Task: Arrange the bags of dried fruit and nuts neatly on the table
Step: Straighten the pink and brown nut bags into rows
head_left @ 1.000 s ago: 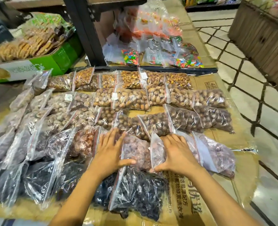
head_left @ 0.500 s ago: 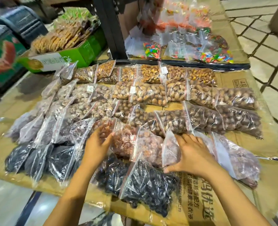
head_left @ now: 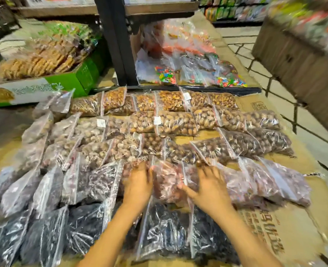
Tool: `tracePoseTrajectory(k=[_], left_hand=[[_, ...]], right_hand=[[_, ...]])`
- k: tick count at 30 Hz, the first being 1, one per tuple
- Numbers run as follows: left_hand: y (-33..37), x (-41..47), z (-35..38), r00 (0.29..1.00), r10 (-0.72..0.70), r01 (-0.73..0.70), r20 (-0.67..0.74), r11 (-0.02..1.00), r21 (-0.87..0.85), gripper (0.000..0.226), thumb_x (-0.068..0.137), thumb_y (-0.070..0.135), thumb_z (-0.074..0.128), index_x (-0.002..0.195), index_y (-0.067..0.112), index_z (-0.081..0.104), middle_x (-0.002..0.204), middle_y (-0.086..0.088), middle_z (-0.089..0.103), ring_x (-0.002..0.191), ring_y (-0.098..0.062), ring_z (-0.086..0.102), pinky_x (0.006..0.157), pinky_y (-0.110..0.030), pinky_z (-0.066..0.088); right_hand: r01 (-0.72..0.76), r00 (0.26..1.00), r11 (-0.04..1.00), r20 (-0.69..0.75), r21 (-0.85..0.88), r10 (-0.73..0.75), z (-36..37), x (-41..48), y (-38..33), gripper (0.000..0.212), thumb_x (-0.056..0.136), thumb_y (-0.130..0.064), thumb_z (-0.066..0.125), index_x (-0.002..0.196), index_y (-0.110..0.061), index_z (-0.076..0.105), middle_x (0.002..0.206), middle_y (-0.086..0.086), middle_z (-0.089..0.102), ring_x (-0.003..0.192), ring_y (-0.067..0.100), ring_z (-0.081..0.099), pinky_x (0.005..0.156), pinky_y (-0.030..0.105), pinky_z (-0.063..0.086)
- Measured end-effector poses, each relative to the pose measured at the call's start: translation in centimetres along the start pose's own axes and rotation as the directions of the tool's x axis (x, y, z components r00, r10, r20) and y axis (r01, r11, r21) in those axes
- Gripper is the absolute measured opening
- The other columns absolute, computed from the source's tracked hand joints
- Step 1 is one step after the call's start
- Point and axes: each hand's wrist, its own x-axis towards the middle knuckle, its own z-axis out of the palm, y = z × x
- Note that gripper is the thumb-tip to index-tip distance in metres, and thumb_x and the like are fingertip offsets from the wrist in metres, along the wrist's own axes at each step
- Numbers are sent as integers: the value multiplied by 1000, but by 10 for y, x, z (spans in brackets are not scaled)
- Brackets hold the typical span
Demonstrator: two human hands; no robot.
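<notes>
Rows of clear zip bags cover a table [head_left: 274, 237] lined with flattened cardboard: pale nuts [head_left: 174, 123] at the back, brown nuts [head_left: 236, 146] in the middle, purplish dried fruit [head_left: 265, 185] nearer, black dried fruit [head_left: 165, 236] along the front edge. A reddish-brown fruit bag [head_left: 167, 182] lies between my hands. My left hand [head_left: 138, 184] presses against its left side with straight fingers. My right hand [head_left: 209, 187] rests on its right part, fingers spread and thumb pointing left. The picture is blurred by motion.
A dark metal shelf post [head_left: 118, 45] rises behind the rows. A green and white box of biscuits [head_left: 43, 85] stands at back left. Bags of colourful sweets [head_left: 194, 74] lie behind the post. A wooden crate [head_left: 294, 60] stands at right over a tiled floor.
Both hands have come together onto the reddish-brown bag: the left slid right from the darker bags, the right slid left off the purplish bag. The view tilted up.
</notes>
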Motion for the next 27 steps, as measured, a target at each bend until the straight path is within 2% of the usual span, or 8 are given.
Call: tracePoseTrajectory(k=[3,8,11,14,18,21,23,27], left_hand=[[1,-3,-2,997,69,-71,-21,988,-138,10,99,19,45,90,15,47,54,6,45,42,-7,40,38,-19,26],[9,11,-9,1000,27,-26,-1,947,-321,18,99,18,45,81,19,44,56,3,43,46,-11,37,46,-18,35],[8,13,-11,999,-27,32,19,930,-365,28,99,11,44,72,19,41,56,2,41,45,-11,35,42,-14,36],[5,12,-11,998,-57,66,33,924,-376,35,98,8,44,66,19,37,56,2,37,44,-11,31,40,-14,36],[-3,6,-6,996,-80,85,28,919,-384,30,98,11,45,68,18,41,57,2,40,44,-11,33,38,-17,30],[-8,3,-2,994,-103,113,48,892,-437,26,98,13,46,72,17,45,55,2,43,41,-12,33,39,-22,29],[-9,3,0,992,-114,125,50,893,-432,25,98,15,46,73,16,47,55,1,44,40,-13,34,40,-27,32],[-8,6,1,987,-144,160,69,914,-374,28,99,18,46,71,15,47,52,1,44,35,-8,37,39,-22,36]], right_hand=[[-15,995,999,-97,-32,12,9,-16,-15,74,83,-67,37,129,-10,49,130,10,52,126,29,40,109,43,32],[-86,984,996,-154,-2,84,11,-29,-20,59,84,-56,51,120,-10,58,123,11,59,123,31,47,105,44,38],[-119,979,990,-175,-75,105,16,-33,-24,49,78,-50,61,107,-11,65,103,8,66,107,30,59,92,41,49],[-137,968,989,-218,-56,122,17,-34,-27,37,70,-44,74,93,-15,70,90,4,67,94,27,63,78,37,55],[-108,958,985,-252,134,139,21,-33,-21,6,77,-19,70,73,-15,69,82,0,66,92,27,61,83,45,54],[-125,956,927,-208,354,208,17,-25,-12,15,86,-17,62,77,-12,72,77,-5,61,99,23,56,100,44,41],[-132,944,855,-199,502,262,13,-21,-6,13,86,-17,64,82,-9,74,76,-10,55,96,18,50,101,39,38],[-97,965,820,-149,564,216,18,-20,2,16,88,-24,63,95,-16,74,88,-7,63,100,17,49,101,41,36]])
